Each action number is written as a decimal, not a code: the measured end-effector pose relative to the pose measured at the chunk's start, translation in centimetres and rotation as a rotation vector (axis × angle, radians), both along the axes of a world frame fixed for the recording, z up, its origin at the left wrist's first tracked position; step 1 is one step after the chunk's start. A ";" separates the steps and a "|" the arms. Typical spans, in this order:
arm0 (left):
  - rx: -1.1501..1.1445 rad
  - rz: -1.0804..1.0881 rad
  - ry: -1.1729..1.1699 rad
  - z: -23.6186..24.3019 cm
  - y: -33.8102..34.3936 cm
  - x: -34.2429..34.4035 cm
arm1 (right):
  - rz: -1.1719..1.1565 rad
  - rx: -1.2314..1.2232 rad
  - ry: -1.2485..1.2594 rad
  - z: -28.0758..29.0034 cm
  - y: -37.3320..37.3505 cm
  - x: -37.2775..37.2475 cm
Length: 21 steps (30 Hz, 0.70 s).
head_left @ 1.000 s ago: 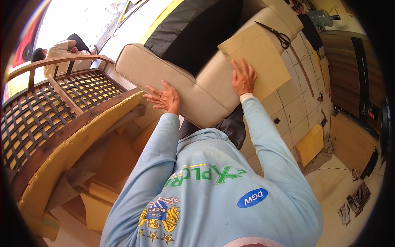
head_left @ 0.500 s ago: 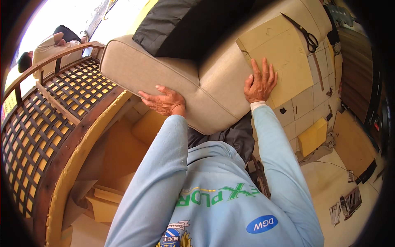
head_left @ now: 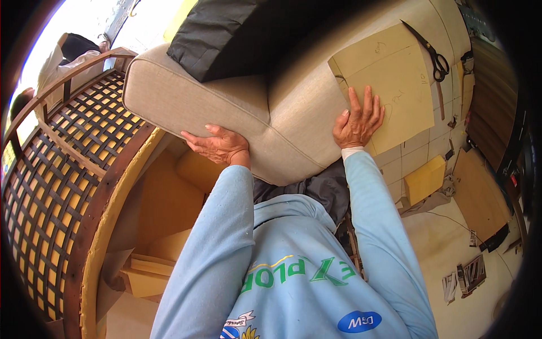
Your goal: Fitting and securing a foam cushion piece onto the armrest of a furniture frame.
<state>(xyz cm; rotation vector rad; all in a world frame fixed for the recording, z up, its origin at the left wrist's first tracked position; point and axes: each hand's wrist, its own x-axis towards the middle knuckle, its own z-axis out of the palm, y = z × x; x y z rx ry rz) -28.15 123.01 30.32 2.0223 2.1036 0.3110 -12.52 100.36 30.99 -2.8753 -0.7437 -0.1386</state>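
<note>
A beige upholstered sofa piece [head_left: 293,146] with piped seams lies tilted in front of my body. My left hand [head_left: 219,146] rests against its near left side, fingers stretched out and thumb raised. On its right part my right hand [head_left: 359,118] lies with fingers spread, its fingertips over the edge of a tan cardboard sheet [head_left: 403,85] with pen marks. Black-handled scissors [head_left: 433,55] lie across that sheet's far right edge. Black quilted cloth [head_left: 217,39] covers the far left of the upholstery.
A curved frame with woven black webbing [head_left: 84,135] stands at the left. Beyond it is another person [head_left: 59,68], partly visible. At the right, a yellow foam block [head_left: 424,179] and a brown board [head_left: 480,189] lie on the floor. Dark scraps [head_left: 471,276] lie lower right.
The upholstered piece appears slightly farther left in view. Both hands stay against it, with the right one a little lower. The cardboard and scissors appear shifted right.
</note>
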 end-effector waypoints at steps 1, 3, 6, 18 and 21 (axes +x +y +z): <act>0.024 -0.020 -0.016 0.1 0.0 0.1 | -0.002 -0.001 0.002 0.0 0.0 0.0; -0.008 0.005 0.007 0.2 0.0 0.3 | -0.006 -0.003 0.004 0.0 0.1 0.0; -0.037 0.028 -0.003 0.5 0.0 0.5 | -0.008 -0.007 0.003 -0.1 0.0 0.0; -0.018 0.024 -0.004 0.3 -0.2 0.4 | -0.013 -0.005 -0.003 -0.2 -0.2 0.1; -0.019 0.019 0.005 0.2 -0.2 0.2 | -0.011 -0.001 -0.006 -0.3 -0.3 0.1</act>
